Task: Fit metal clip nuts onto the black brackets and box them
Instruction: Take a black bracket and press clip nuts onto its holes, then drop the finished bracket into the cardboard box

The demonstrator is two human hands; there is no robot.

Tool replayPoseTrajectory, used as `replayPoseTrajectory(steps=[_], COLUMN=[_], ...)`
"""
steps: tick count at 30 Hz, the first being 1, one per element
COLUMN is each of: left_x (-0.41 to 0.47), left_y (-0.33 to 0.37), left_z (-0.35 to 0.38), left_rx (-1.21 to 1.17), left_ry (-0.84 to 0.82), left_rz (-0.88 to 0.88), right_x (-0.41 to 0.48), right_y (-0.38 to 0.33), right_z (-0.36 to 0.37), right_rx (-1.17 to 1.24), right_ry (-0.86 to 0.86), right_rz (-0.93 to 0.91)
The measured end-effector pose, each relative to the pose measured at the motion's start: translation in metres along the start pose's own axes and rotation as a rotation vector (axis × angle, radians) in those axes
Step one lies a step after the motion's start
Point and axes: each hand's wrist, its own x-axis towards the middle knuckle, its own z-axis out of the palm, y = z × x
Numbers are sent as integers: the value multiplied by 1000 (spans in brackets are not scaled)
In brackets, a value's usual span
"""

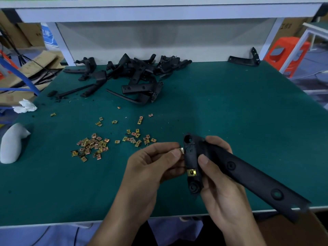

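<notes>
My right hand (220, 185) grips a long black bracket (248, 176) above the table's front edge, thumb across its short end. One brass clip nut (191, 172) sits on that short end. My left hand (150, 167) pinches another clip nut (181, 150) against the bracket's left edge, higher up. Several loose clip nuts (92, 145) lie scattered on the green mat (230, 107) to the left of my hands. A pile of black brackets (134, 77) lies at the back of the mat.
A single black bracket (245, 58) lies at the back right corner. A grey curved part (11, 142) and a white crumpled tissue (25, 106) sit at the left edge. A brown cardboard box (287, 231) shows at the lower right, below the table edge. An orange stool (285, 50) stands beyond the right side.
</notes>
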Motion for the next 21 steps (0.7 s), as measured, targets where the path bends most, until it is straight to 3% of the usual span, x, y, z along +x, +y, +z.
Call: replayPoseTrajectory(steps=[13, 21], left_x=[1, -1], left_y=[0, -19], left_z=[-6, -8], left_rx=[20, 236], left_ry=[-86, -121], left_rz=[-54, -111], right_x=[-5, -22], right_y=[1, -1], right_z=[-3, -29], right_rx=[10, -402], right_ry=[-20, -16], right_rz=[43, -22])
